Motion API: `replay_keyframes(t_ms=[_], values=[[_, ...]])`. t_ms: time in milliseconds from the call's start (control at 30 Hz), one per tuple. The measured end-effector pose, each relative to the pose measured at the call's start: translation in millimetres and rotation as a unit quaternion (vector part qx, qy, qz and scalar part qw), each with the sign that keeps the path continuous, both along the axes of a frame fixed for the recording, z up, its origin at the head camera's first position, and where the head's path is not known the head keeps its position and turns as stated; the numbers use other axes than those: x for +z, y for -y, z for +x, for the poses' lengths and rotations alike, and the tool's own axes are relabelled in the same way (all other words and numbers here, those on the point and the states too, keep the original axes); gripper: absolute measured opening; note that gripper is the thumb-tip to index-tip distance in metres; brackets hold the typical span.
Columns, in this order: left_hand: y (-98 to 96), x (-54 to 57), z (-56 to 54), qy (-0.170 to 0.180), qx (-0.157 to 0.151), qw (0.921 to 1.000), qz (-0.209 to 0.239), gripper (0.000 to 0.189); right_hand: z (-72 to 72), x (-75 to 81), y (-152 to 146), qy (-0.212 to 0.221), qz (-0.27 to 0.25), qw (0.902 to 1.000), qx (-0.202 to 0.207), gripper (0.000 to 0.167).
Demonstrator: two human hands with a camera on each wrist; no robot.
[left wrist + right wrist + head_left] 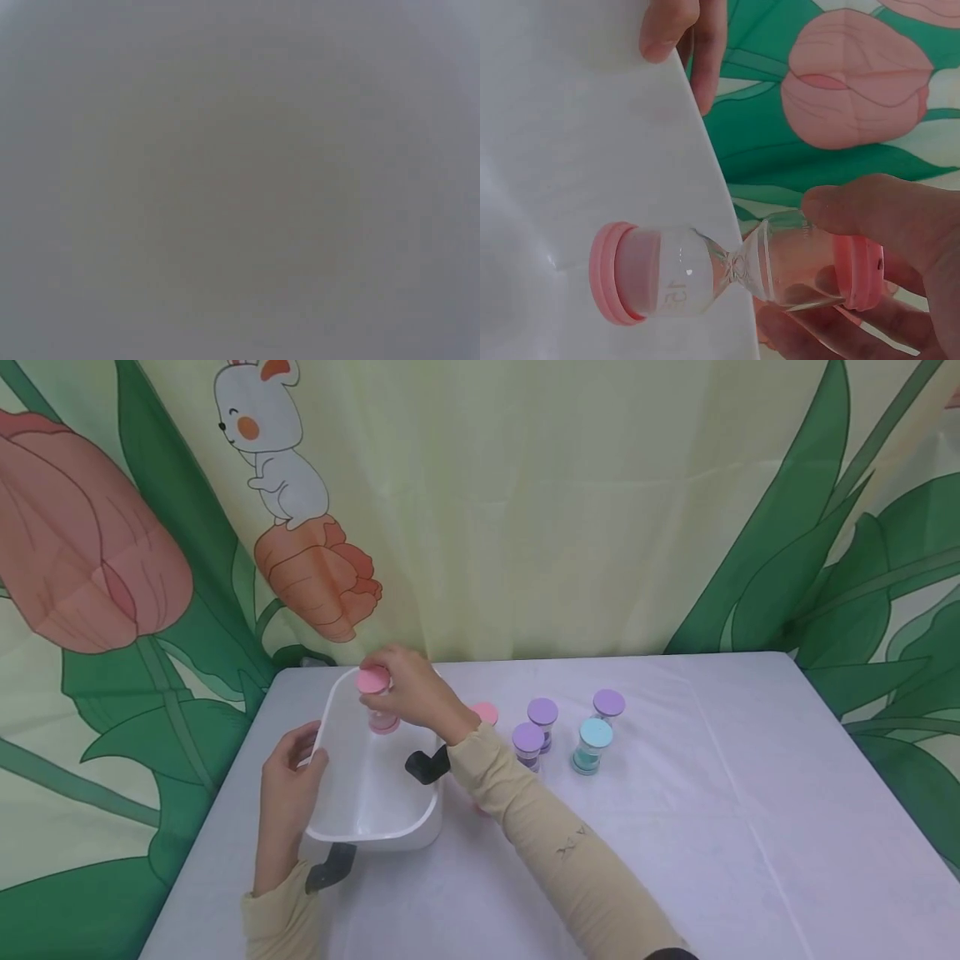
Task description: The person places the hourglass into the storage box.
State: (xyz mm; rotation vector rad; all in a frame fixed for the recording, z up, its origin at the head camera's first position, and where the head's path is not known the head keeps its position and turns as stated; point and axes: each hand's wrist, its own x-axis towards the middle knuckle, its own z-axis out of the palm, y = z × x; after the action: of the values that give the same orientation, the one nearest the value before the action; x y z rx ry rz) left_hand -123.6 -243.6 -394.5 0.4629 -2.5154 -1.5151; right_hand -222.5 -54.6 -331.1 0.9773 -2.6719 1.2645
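Note:
A pink-capped hourglass (679, 270) is in my right hand (416, 693), gripped by its upper end between thumb and fingers. It hangs upright over the far part of a white plastic bin (375, 841); whether its lower cap touches the bin, I cannot tell. My left hand (291, 785) holds the bin's left rim, the thumb inside and the fingers outside. In the right wrist view, the left thumb and a finger straddle that rim. The left wrist view is only a grey blur.
Right of the bin stand a teal hourglass (592, 745), several purple hourglasses (542, 712) and another pink hourglass (485, 713), partly behind my right forearm. A pink edge (481, 810) shows below that sleeve. A printed curtain (562, 527) hangs behind the white-covered table (712, 827).

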Motion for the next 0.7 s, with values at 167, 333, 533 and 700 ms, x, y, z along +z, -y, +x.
replay_keyframes(t_ms=[167,333,533,700], values=[[0.3,0.4,-0.2,-0.005,0.002,1.0,-0.004,0.044,-2.5,-1.9,6.6,0.008,0.022,0.9997,-0.01,0.036],[-0.4,0.7,0.5,-0.002,0.002,1.0,-0.007,0.044,-5.6,-6.7,14.5,0.014,0.039,0.999,-0.017,0.036],[-0.5,1.1,0.3,-0.005,0.001,1.0,-0.007,0.044,-6.1,-9.3,21.9,0.041,0.049,0.9977,-0.021,0.037],[-0.7,0.9,-0.1,-0.008,0.004,0.9999,-0.007,0.043,-7.5,-12.4,27.2,0.043,0.079,0.9957,-0.02,0.039]])
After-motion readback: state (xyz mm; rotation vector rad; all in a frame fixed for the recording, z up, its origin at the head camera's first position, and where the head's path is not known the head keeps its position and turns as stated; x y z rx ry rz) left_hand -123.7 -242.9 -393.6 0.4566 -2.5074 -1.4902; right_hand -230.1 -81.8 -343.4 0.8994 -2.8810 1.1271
